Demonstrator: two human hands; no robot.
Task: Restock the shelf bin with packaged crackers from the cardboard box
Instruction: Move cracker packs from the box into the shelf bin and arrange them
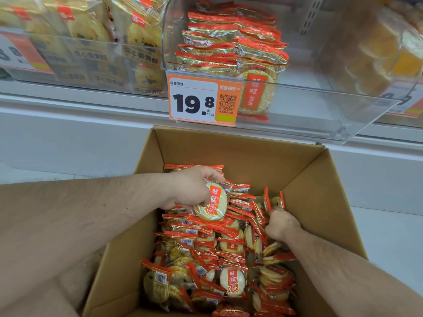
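Both hands (192,188) (280,224) grip upright cracker packs (212,202) in box (240,152)

Red-and-gold cracker packets (212,248), brown cardboard box (320,202)

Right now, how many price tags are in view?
3: the orange 19.8 tag on the cracker bin front, a blurred tag at far left, another blurred tag at far right. More may be out of frame.

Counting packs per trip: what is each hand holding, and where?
Left hand grips a red-labelled round cracker pack by its edge. Right hand pinches upright red-edged packs at their lower ends.
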